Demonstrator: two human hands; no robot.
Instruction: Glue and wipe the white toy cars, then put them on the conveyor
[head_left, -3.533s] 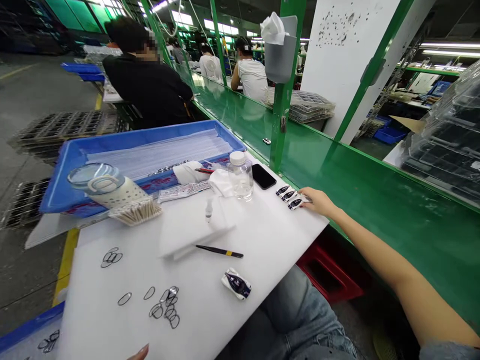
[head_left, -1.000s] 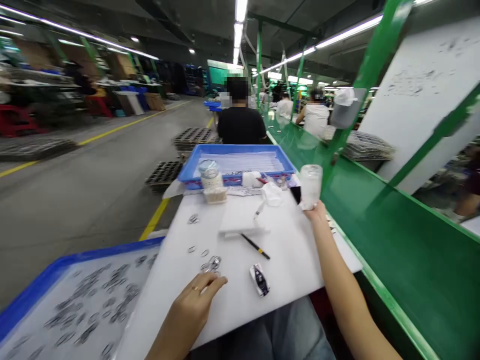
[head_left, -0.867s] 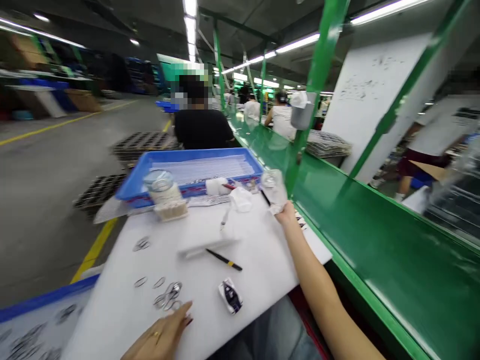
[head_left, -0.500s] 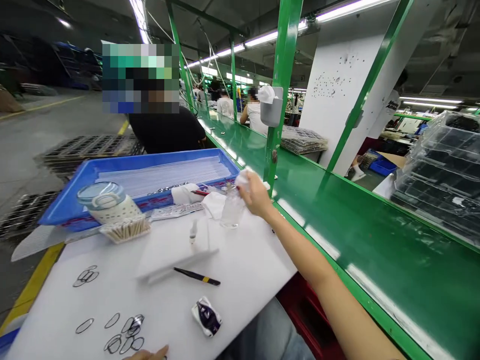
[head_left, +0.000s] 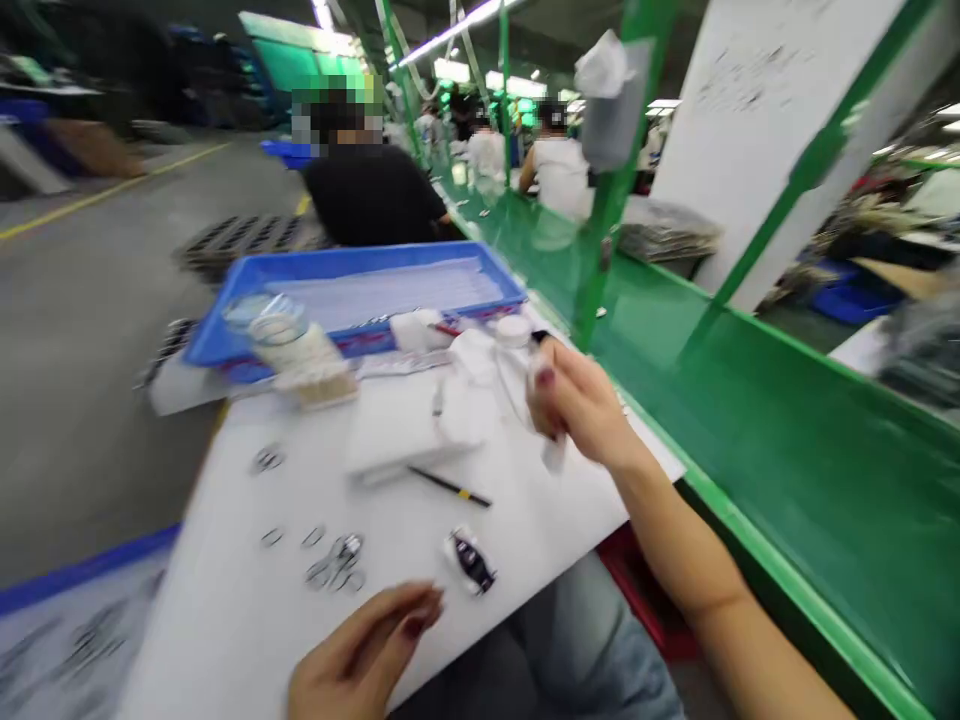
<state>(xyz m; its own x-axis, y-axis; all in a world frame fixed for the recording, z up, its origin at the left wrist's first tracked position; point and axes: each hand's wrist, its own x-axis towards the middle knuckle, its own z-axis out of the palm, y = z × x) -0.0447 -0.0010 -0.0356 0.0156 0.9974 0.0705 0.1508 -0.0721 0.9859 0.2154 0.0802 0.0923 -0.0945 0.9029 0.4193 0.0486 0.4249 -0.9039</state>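
Note:
The frame is motion-blurred. My right hand (head_left: 581, 400) is raised over the right side of the white board (head_left: 217, 620), pinching a small white strip (head_left: 553, 455), perhaps a wipe. Just behind it stands a clear bottle with a white cap (head_left: 514, 330). My left hand (head_left: 364, 640) rests near the board's front edge, fingers loosely apart and holding nothing. Closest to it lie several metal rings (head_left: 337, 565). A black-and-yellow pair of tweezers (head_left: 450, 487) and a small wrapped dark-and-white part (head_left: 472, 562) lie between my hands.
A blue tray (head_left: 352, 290) lined with white sheets stands behind the board, beside a jar (head_left: 281, 330) and cotton swabs (head_left: 319, 388). A green conveyor (head_left: 757, 430) runs along the right. A co-worker in black (head_left: 371, 195) sits beyond the tray.
My right hand has come off the bottle top and moved toward me, holding the white strip. My left hand has moved further onto the board. The view has shifted slightly.

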